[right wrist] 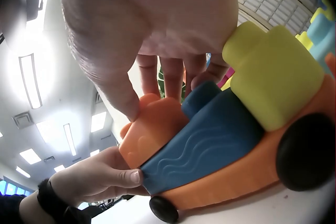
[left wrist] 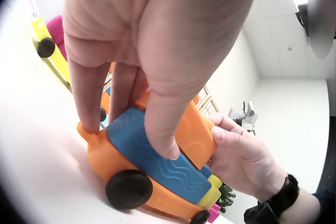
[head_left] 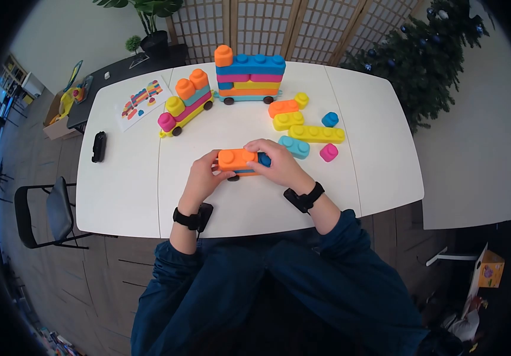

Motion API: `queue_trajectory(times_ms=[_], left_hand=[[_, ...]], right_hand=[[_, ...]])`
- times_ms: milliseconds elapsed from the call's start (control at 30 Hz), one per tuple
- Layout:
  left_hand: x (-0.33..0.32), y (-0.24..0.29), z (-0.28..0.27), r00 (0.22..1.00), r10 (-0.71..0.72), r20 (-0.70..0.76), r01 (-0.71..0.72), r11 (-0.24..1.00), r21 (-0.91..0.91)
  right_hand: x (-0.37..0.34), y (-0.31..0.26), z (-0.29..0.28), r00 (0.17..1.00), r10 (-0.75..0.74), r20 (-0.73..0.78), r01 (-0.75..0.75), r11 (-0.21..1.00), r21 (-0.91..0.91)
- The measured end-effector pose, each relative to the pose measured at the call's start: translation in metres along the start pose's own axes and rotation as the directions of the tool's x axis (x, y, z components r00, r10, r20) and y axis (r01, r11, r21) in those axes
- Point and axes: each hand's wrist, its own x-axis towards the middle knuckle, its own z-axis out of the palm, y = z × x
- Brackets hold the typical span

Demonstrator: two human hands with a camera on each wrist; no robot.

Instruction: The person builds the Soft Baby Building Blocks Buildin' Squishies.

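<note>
Fingers, left hand (head_left: 201, 178): curling round the stack's left end, thumb pressing the side of the blue brick (right wrist: 210, 142) near its seam with the orange brick (head_left: 236, 158).

Fingers, right hand (head_left: 282, 166): pinching the orange brick toward its right end, reaching from above.

Key relation: the orange brick is lying between both sets of fingers, directly under the right ones, its long axis running left to right along the blue brick. Full seating: cannot tell.

Obstructions: nothing is separating fingers from orange brick; one bare blue stud is showing just to its right. A yellow brick (right wrist: 281, 77) is sitting farther right on the orange wheeled base (right wrist: 231, 179), probably limiting room there.

Surroundings on the counter (head_left: 386, 178), left to right:
- black object (head_left: 99, 146), lying well left of the left fingers;
- printed sheet (head_left: 144, 105), lying beyond them, leftward;
- low wheeled car (head_left: 189, 110), standing beyond the left fingers;
- tall wheeled stack (head_left: 249, 68), standing beyond both hands;
- loose orange brick (head_left: 283, 108) and short yellow brick (head_left: 288, 121), lying beyond the right fingers;
- teal brick (head_left: 294, 148), lying just beyond the right hand;
- long yellow brick (head_left: 316, 134), lying farther out;
- pink brick (head_left: 329, 152), resting right of the right hand.
</note>
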Motion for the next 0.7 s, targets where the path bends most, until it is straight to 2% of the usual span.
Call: queue_trajectory(times_ms=[167,233,300,400,600,700], left_hand=[[-0.001,0.016,-0.007,0.998,-0.041,0.048,0.04,0.999,0.021],[-0.001,0.02,-0.006,0.997,-0.048,0.064,0.047,0.999,0.018],[0.002,0.02,-0.003,0.973,0.22,-0.074,-0.207,0.966,0.153],[0.004,0.024,-0.006,0.988,0.156,0.002,-0.155,0.982,0.109],[0.004,0.023,-0.006,0.997,0.079,0.009,-0.079,0.996,0.034],[0.004,0.02,-0.005,0.994,0.106,0.002,-0.106,0.994,0.039]], right_hand=[[0.0,0.0,0.0,0.999,-0.039,-0.016,0.038,0.999,-0.033],[0.0,0.0,-0.001,1.0,-0.003,0.015,0.003,0.999,-0.038],[0.0,0.0,-0.001,0.998,0.032,0.045,-0.03,0.999,-0.045],[-0.001,0.001,0.001,0.999,0.033,0.035,-0.032,0.999,-0.037],[-0.002,0.0,0.002,0.999,0.037,0.007,-0.037,0.999,-0.022],[-0.002,0.0,0.002,0.999,0.054,0.005,-0.054,0.998,-0.022]])
